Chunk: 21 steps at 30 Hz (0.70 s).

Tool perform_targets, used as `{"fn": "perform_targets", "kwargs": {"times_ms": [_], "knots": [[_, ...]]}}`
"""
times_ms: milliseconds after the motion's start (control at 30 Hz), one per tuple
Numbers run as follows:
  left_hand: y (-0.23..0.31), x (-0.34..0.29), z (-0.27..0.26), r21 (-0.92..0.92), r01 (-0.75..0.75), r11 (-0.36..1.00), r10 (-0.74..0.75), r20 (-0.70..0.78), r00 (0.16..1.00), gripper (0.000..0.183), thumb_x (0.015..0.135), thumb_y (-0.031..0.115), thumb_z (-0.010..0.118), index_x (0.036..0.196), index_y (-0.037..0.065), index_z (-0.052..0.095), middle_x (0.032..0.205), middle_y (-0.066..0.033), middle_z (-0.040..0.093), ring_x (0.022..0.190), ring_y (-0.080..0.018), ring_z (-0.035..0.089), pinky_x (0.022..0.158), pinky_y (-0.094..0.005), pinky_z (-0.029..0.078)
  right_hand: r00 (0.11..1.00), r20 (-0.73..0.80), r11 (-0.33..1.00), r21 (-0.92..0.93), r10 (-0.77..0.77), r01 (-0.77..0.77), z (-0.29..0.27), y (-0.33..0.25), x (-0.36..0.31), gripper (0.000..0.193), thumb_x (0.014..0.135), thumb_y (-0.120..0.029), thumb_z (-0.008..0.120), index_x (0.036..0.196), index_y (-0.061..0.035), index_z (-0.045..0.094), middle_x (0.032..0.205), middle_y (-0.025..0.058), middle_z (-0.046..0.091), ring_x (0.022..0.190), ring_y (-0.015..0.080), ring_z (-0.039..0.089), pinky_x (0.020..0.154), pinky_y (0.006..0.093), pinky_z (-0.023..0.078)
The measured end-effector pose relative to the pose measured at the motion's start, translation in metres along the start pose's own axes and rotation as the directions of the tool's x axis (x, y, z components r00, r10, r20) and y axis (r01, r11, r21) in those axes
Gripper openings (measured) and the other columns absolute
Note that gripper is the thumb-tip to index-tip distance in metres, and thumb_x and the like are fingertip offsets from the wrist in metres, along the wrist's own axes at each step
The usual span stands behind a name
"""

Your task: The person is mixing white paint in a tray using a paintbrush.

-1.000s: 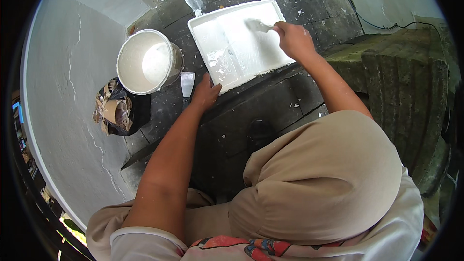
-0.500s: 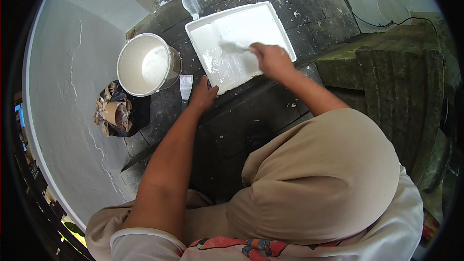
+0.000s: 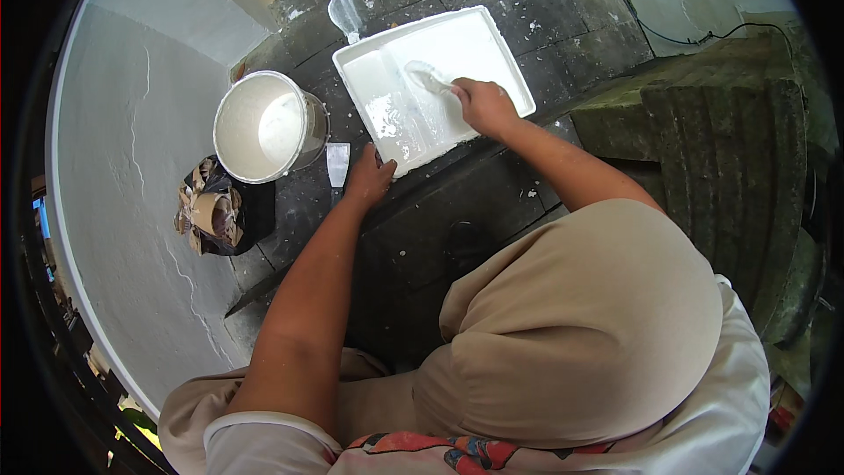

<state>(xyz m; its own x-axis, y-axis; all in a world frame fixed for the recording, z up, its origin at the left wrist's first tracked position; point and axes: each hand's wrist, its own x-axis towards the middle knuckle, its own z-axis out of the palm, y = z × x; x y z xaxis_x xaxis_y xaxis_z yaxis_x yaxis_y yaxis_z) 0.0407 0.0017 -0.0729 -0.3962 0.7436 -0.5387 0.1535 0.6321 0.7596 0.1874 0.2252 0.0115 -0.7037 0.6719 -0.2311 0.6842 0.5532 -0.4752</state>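
Note:
A white rectangular paint tray [image 3: 492, 28] lies on the dark paving and holds wet white paint, glossier at its left end. My left hand [image 3: 367, 178] grips the tray's near left corner, its fingers closed on the rim. Over the middle of the tray, my right hand [image 3: 489, 107] is closed round the handle end of a white paint-coated tool with a rounded, elongated head [image 3: 427, 76]. That head is at the paint; its exact kind is hard to make out under the coating.
Left of the tray stands a round white bucket [image 3: 230, 127] with white paint inside. A small whitish flat piece [image 3: 338, 164] lies between them. A black bag with torn brown paper [image 3: 215, 211] sits against the grey wall [image 3: 105, 158]. Mossy stone steps [image 3: 703, 132] rise at right.
My right hand has shifted slightly left with the tool, whose head now shows more sharply and a little higher. The left hand stays on the tray's corner.

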Motion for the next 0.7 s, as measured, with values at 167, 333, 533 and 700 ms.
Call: {"fn": "perform_targets", "kwargs": {"times_ms": [167,333,533,700], "knots": [[-0.007,0.002,-0.002,-0.015,0.013,1.0,-0.012,0.021,1.0,0.037,0.081,0.028,0.063,0.096,-0.001,0.045,0.078,-0.0182,0.055,0.072,-0.0342,0.057,0.066,-0.0432,0.044,0.998,0.023,0.994,0.092,-0.056,0.053,-0.005,-0.008,-0.013,0.025,0.094,-0.029,0.052,0.104,-0.0112,0.067,0.089,0.0195,0.066,0.084,0.0396,0.063,0.075,0.0458,0.049],[0.001,0.0,-0.002,0.01,0.012,1.0,-0.012,0.004,1.0,0.037,0.081,0.028,0.063,0.096,-0.001,0.045,0.077,-0.0178,0.055,0.071,-0.0339,0.056,0.065,-0.0432,0.044,0.972,-0.206,0.991,0.097,0.115,-0.097,-0.052,0.033,-0.003,0.024,0.094,-0.03,0.053,0.104,-0.0146,0.068,0.092,0.0188,0.066,0.089,0.0387,0.063,0.077,0.0457,0.05],[0.011,-0.002,-0.003,0.029,-0.033,0.999,0.033,-0.003,0.999,0.036,0.081,0.027,0.062,0.097,-0.001,0.045,0.076,-0.0175,0.055,0.07,-0.0335,0.057,0.064,-0.0428,0.045,0.949,-0.2,0.968,-0.009,0.243,-0.25,-0.036,0.074,-0.01,0.026,0.093,-0.028,0.05,0.101,-0.01,0.067,0.093,0.0205,0.065,0.09,0.0413,0.061,0.078,0.0497,0.049],[0.009,-0.003,-0.002,0.002,0.005,1.0,-0.005,0.001,1.0,0.038,0.081,0.026,0.062,0.1,-0.001,0.045,0.078,-0.0179,0.056,0.071,-0.0331,0.058,0.065,-0.0423,0.045,0.97,-0.012,0.968,0.077,0.241,-0.239,-0.005,0.026,-0.029,0.028,0.096,-0.029,0.048,0.105,-0.0093,0.066,0.09,0.0211,0.065,0.089,0.0415,0.061,0.077,0.0461,0.048]]}}
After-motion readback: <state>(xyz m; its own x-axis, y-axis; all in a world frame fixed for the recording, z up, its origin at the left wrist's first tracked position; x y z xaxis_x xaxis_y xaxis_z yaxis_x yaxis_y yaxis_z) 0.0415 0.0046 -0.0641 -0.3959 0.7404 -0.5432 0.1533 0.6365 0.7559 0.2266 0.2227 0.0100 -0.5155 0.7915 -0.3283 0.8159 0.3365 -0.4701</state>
